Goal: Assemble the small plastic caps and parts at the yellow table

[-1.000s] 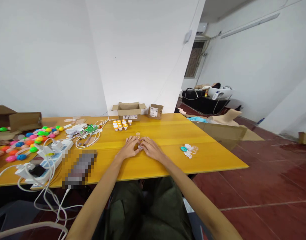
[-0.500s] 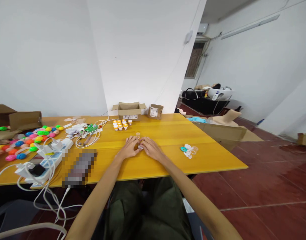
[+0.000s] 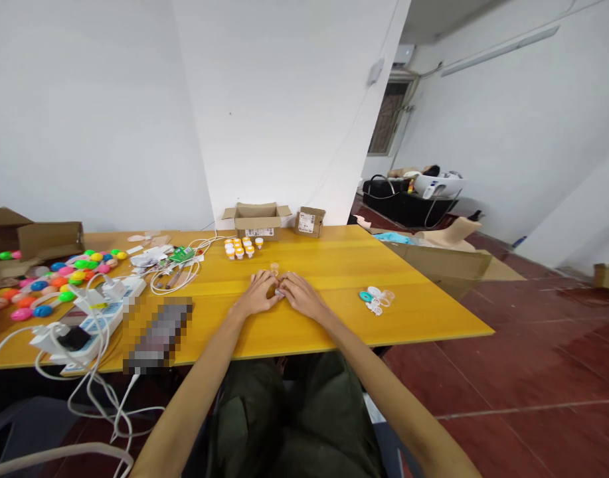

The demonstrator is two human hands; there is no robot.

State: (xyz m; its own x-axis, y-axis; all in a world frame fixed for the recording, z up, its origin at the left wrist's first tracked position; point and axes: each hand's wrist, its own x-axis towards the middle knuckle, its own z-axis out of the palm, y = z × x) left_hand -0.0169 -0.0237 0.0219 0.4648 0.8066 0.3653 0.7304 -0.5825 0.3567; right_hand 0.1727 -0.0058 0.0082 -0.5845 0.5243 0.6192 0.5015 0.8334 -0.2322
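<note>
Over the middle of the table, my left hand (image 3: 258,293) and my right hand (image 3: 303,297) meet with curled fingers. Between their fingertips is a small, pale, see-through piece (image 3: 279,293); its kind is too small and too covered to make out. Just beyond my fingers stands a little clear plastic piece (image 3: 274,266). To the right of my right hand lie a teal ring (image 3: 365,297), a clear cup-like piece (image 3: 388,296) and small white plastic parts (image 3: 374,309).
Several orange-and-white capped pieces (image 3: 239,252) stand before an open carton (image 3: 258,222). A smaller box (image 3: 310,223) is beside it. On the left lie colourful balls (image 3: 42,311), a power strip (image 3: 107,315) with cables, and a blurred phone-like object (image 3: 159,335).
Both hands stay in nearly the same place, with the small piece still between the fingertips. At the far left, a pink ball now shows beside the green one in the carton.
</note>
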